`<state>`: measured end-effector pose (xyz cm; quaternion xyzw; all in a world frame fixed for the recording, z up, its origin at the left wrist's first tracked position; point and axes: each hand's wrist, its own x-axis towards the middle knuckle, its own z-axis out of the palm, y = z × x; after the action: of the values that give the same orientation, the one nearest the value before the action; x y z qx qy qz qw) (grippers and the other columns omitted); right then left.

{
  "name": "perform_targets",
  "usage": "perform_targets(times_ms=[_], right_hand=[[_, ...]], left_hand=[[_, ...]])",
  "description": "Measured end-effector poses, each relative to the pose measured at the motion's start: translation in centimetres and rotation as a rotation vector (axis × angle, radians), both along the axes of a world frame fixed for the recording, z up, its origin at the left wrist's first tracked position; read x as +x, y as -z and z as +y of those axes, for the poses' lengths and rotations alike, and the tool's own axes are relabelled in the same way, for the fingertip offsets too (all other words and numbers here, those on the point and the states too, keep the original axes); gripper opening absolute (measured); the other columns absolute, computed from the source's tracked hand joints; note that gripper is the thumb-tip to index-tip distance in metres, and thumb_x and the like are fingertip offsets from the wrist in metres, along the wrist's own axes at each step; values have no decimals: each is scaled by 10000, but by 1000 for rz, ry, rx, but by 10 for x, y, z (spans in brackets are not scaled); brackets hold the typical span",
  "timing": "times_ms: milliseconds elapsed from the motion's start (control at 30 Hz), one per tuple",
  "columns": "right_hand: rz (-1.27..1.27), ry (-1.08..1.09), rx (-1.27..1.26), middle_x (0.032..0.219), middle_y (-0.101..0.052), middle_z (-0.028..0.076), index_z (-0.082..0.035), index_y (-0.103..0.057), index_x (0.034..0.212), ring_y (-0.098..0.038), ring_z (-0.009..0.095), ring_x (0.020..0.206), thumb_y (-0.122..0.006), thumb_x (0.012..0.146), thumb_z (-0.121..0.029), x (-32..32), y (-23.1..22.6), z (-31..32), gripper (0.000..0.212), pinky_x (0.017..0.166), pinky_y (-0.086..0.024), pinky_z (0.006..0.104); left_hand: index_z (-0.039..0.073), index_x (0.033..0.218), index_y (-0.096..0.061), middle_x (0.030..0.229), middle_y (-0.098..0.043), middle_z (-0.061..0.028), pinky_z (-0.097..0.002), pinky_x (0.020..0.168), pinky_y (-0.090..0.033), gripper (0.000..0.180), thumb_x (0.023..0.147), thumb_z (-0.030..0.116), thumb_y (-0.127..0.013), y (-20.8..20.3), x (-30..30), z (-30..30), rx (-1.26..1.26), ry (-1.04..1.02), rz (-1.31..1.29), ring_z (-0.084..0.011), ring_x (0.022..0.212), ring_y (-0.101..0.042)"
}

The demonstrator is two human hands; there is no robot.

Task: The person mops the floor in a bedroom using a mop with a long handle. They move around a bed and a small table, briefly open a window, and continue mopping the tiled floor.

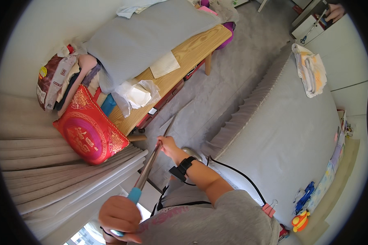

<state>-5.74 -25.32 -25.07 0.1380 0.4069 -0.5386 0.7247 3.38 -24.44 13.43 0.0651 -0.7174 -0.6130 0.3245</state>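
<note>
Both hands are on the metal pole of a long-handled flat mop (151,160). My left hand (120,216) is closed round the teal grip at the pole's upper end, low in the view. Farther down the pole, my right hand (166,144) is wrapped round the bare metal; a black band circles that wrist. The pole slants away to the grey floor (229,77), where its thin, pale head lies between the wooden bench and the bed. The head blends with the floor, so its exact shape is hard to make out.
On the left, a wooden bench (184,51) carries a grey cushion (147,36), a plastic bag (139,94) and a red pillow (90,128). A curtain (69,171) hangs nearer. The bed (282,134), with folded cloth (310,69), fills the right; a black cable (241,173) crosses its near corner.
</note>
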Motion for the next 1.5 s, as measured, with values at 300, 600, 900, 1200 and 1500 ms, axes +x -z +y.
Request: perform_targets(times_ms=[300, 600, 900, 1200, 1500], right_hand=[[97, -326, 119, 637, -479, 59, 6, -477, 686, -517, 181, 554, -570, 745, 22, 51, 9, -25, 111, 556, -502, 354], [33, -626, 128, 695, -515, 104, 14, -496, 725, -560, 238, 608, -564, 754, -4, 50, 11, -68, 76, 581, -518, 375], [-250, -1317, 272, 744, -540, 132, 22, -484, 790, -574, 247, 689, -554, 766, -12, 6, 41, -162, 82, 697, -518, 384], [-217, -1573, 166, 667, -563, 88, -14, -516, 704, -581, 189, 591, -516, 734, -29, -110, 44, -177, 33, 603, -529, 328], [118, -1811, 123, 697, -541, 105, -4, -487, 783, -572, 209, 630, -478, 766, -41, -186, 31, -151, 42, 527, -490, 376]], left_hand=[[77, 488, -433, 410, -408, -4, -265, 408, -355, 411, 738, 309, -662, 23, 67, 3, 48, -536, 72, -169, 348, -429], [109, 486, -392, 387, -396, 23, -244, 358, -313, 405, 750, 273, -652, 30, 80, -32, 78, -627, 210, -127, 315, -390], [120, 528, -354, 366, -378, 40, -190, 276, -226, 393, 788, 198, -638, 26, -4, -102, 28, -797, 408, -68, 264, -310], [116, 488, -386, 366, -412, -3, -231, 343, -324, 399, 725, 238, -683, 38, -196, -130, -112, -1279, 249, -137, 283, -394], [45, 469, -452, 445, -461, -35, -275, 411, -391, 295, 685, 135, -632, 43, -339, -74, -124, -1802, -44, -196, 388, -481]])
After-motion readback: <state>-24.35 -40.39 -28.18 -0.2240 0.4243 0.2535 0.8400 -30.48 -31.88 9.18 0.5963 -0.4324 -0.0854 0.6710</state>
